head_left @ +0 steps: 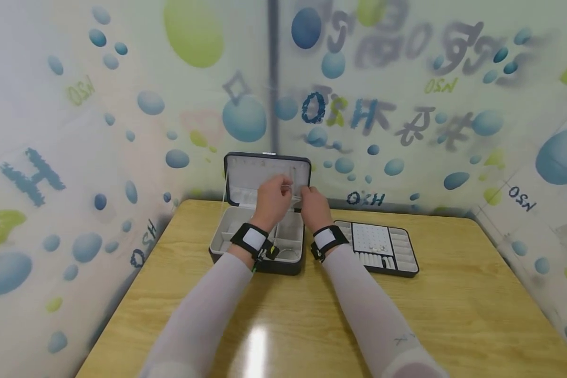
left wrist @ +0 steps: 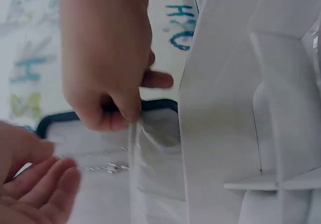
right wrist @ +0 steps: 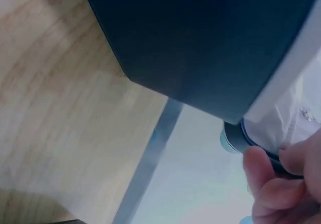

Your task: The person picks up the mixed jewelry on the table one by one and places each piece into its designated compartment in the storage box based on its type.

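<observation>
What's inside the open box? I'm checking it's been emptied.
The box shows pale grey compartments; a few small items lie front right. Both hands and wrists cover the middle.

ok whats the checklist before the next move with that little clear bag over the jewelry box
1. Jewelry box lid open and standing up: ok.
2. Left hand pinches the top of the clear bag: ok.
3. Right hand also up at the bag: ok, though whether it has a firm hold cannot tell.
4. Chain inside the bag: cannot tell, it only shows faintly near it.
5. Removable tray set aside on the table, clear of the hands: ok.
</observation>
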### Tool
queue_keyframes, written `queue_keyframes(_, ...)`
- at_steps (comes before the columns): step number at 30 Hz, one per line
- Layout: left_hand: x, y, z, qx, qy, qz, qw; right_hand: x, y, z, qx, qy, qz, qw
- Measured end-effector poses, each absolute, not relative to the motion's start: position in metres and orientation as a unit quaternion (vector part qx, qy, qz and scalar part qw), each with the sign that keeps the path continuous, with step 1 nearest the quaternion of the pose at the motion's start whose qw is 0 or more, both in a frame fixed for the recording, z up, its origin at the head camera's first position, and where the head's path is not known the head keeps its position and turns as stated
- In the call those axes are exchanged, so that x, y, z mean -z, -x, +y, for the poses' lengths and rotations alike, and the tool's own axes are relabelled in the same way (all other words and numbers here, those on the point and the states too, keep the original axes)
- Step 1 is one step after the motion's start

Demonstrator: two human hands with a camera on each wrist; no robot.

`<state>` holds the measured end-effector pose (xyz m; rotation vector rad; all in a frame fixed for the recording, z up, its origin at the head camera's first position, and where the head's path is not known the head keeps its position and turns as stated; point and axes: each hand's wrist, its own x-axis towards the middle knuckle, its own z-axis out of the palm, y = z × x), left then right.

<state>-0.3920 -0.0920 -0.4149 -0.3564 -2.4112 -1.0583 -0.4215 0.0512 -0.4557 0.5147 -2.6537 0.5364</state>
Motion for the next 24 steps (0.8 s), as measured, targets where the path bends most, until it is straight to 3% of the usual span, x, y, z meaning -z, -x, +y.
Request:
queue_keyframes(8, 0.418, 0.349, -0.092, 0.311, 0.191, -0.916, 0.166, 0.46, 0.425, 0.052, -0.2, -0.176, -0.946, 0.187)
queue_keyframes(18, 0.426, 0.322, -0.102, 0.26, 0.168, -0.935, 0.173, 0.452, 0.4, 0.074, -0.24, -0.207, -0.941, 0.115)
queue_keyframes(24, 0.431, 0.308, -0.086, 0.236, 0.2, -0.936, 0.169, 0.447, 0.376, 0.107, -0.283, -0.169, -0.94, 0.089)
